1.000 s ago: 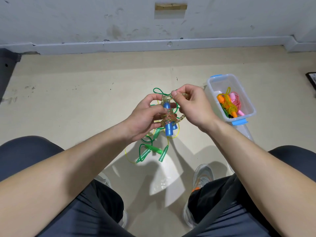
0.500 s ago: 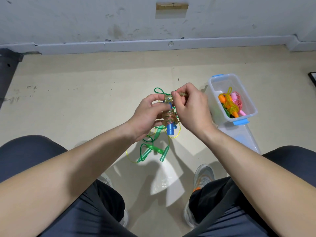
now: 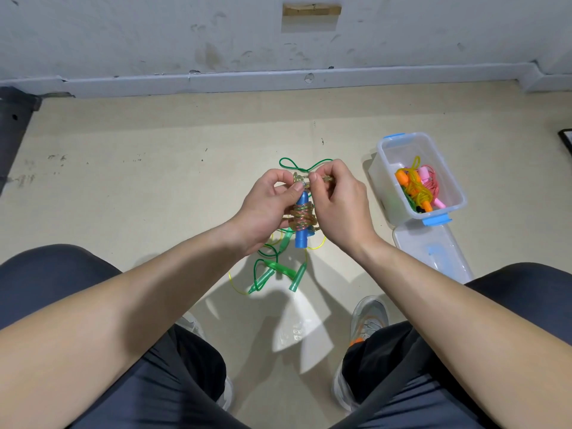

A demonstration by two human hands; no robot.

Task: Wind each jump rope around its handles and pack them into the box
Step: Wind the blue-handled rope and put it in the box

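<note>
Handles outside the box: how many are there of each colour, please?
Green handles: 4, lying loose below the hands
Blue handles: 2, held in the left hand, one mostly hidden
Total: 6

Box (image 3: pixel 381 168) right of the loose ropes (image 3: pixel 280 269) (lid (image 3: pixel 433 249) just before it)

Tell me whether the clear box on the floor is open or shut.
Open. The box is uncovered: its lid lies flat on the floor beside it, and wound ropes show inside.
</note>
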